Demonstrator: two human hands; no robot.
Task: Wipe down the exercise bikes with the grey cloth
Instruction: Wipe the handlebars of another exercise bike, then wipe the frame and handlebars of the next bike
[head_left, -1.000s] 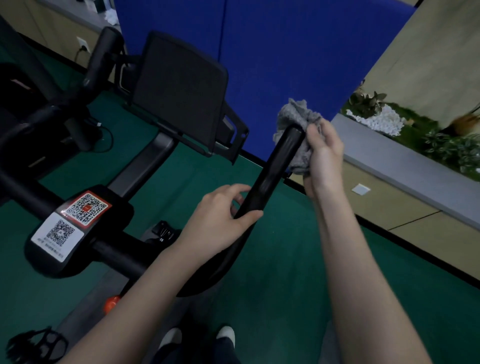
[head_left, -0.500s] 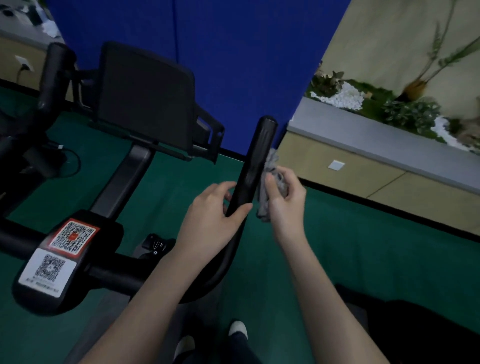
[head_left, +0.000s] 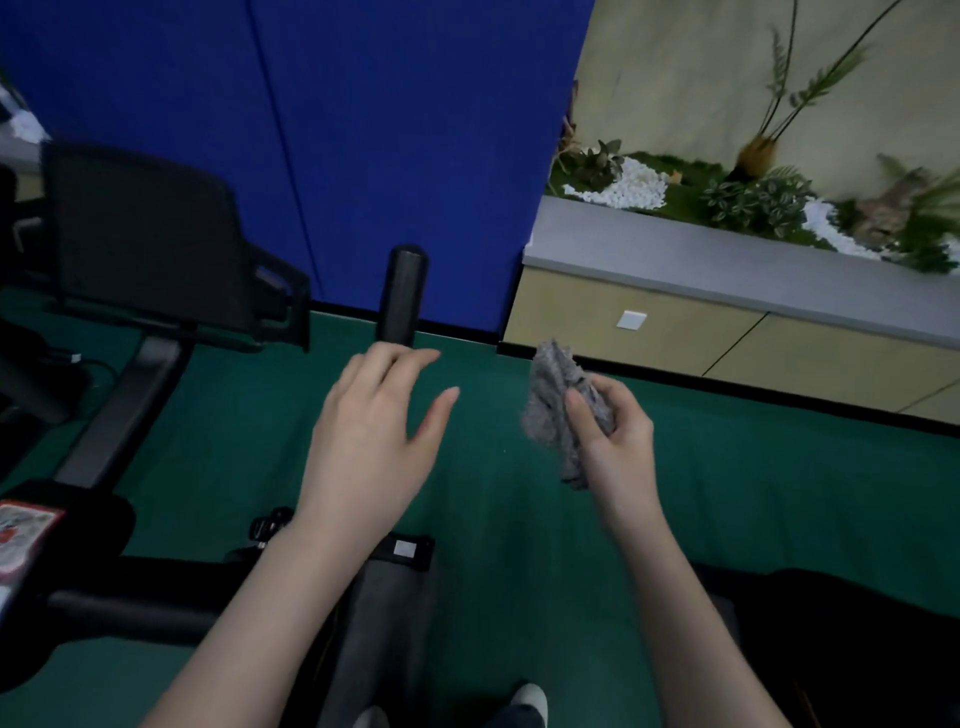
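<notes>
Grey cloth (head_left: 563, 410) is sitting bunched in the right hand (head_left: 618, 441), right of centre in the frame, and is touching no part of the exercise bike (head_left: 130, 608). The right fingers (head_left: 621, 400) are curling round it while the thumb is pressing into its folds. The left hand (head_left: 369, 436) is hanging at centre frame with its fingers (head_left: 410, 358) loosely spread and holding nothing. Their tips are overlapping the foot of the upright handlebar grip (head_left: 402, 293), and I cannot tell whether they are touching it.

Judging by this, wiping is paused, not finished: the cloth is off the bike. No surface is showing a sheen or streak that would mark it as wiped, so the screen holder (head_left: 140, 239), the crossbar and any further bikes are probably still waiting.

The cloth is looking soft, nubbly and crumpled, hanging in a loose wad. The grip is reading as a matte black cylinder with a flat end. The screen holder, at middle left, is appearing as a dull black slab with rounded corners. Green carpet (head_left: 727, 493) is covering the floor, short-piled and even.
</notes>
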